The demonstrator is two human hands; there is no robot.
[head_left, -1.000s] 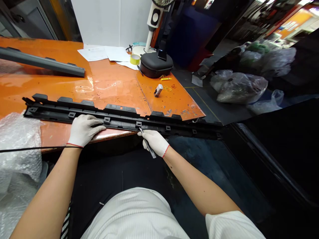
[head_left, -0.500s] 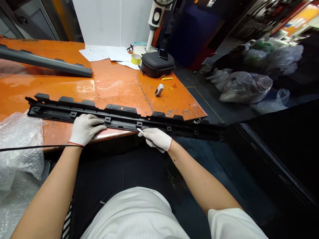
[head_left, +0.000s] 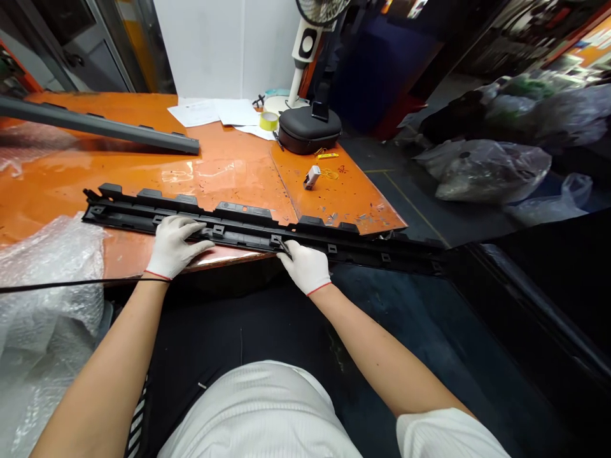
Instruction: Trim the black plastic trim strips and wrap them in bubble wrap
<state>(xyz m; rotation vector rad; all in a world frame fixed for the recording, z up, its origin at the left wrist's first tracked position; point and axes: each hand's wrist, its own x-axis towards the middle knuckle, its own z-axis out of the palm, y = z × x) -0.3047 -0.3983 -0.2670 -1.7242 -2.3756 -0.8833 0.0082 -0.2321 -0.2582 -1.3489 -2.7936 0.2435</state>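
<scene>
A long black plastic trim strip (head_left: 248, 240) with raised tabs and small square clips lies along the orange table's front edge and extends past its right corner. My left hand (head_left: 175, 247), in a white glove, rests on the left half of the strip with its fingers apart. Closed around a thin dark tool (head_left: 283, 247), my right hand (head_left: 305, 264) is at the strip's near edge, right of my left hand. The tool's tip is beside one of the square clips; whether it touches cannot be made out.
On the orange table (head_left: 229, 172) are a grey strip (head_left: 119, 129), papers (head_left: 195, 113), yellow tape (head_left: 268, 121), a black case (head_left: 309, 132) and a small stamp-like object (head_left: 312, 177). Bubble wrap (head_left: 52, 273) hangs at the left; filled plastic bags (head_left: 494, 172) lie right.
The view has shifted, so the scene sits further right. My right hand has turned, and the tool now points up-left at the clip, its dark part showing instead of a white tip.
</scene>
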